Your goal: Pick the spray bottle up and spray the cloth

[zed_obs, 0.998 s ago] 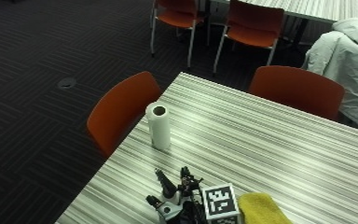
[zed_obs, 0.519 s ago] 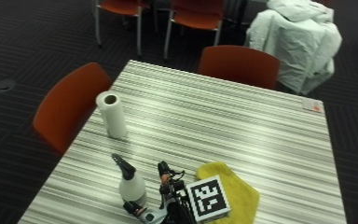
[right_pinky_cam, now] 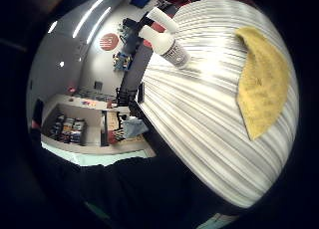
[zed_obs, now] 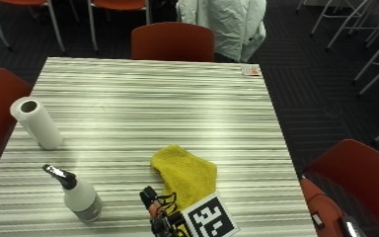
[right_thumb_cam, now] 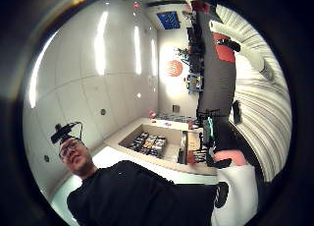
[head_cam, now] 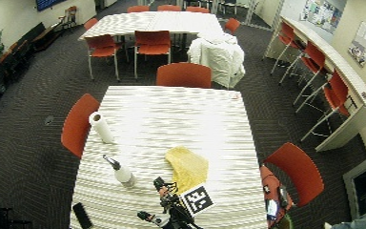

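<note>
The gloved right hand sits low at the near table edge; can't tell if its fingers are spread or curled. A soft, crumpled yellow cloth lies just past the hand on the stripy table. The smooth white plastic spray bottle, w/ a black nozzle, stands upright near the hand's thumb side, not touching it.

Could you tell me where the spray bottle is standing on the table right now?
In the outside view the spray bottle stands upright near the table's front edge, left of the yellow cloth and in front of the paper towel roll.
</note>
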`<move>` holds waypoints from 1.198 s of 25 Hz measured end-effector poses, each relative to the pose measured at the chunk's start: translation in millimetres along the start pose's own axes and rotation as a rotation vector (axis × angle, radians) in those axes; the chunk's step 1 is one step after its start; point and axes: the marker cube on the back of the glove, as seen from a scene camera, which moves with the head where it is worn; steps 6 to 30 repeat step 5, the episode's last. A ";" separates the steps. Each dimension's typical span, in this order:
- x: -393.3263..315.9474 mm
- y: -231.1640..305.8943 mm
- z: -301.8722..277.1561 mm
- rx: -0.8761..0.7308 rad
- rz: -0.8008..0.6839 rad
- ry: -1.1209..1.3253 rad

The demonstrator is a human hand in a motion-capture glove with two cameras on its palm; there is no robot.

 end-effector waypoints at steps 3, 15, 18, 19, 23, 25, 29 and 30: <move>6.5 -4.3 3.1 -0.026 -0.023 0.031; 14.6 -5.6 2.6 -0.036 -0.041 0.081; 14.6 -5.6 2.6 -0.036 -0.041 0.081; 14.6 -5.6 2.6 -0.036 -0.041 0.081; 14.6 -5.6 2.6 -0.036 -0.041 0.081; 14.6 -5.6 2.6 -0.036 -0.041 0.081; 14.6 -5.6 2.6 -0.036 -0.041 0.081; 14.6 -5.6 2.6 -0.036 -0.041 0.081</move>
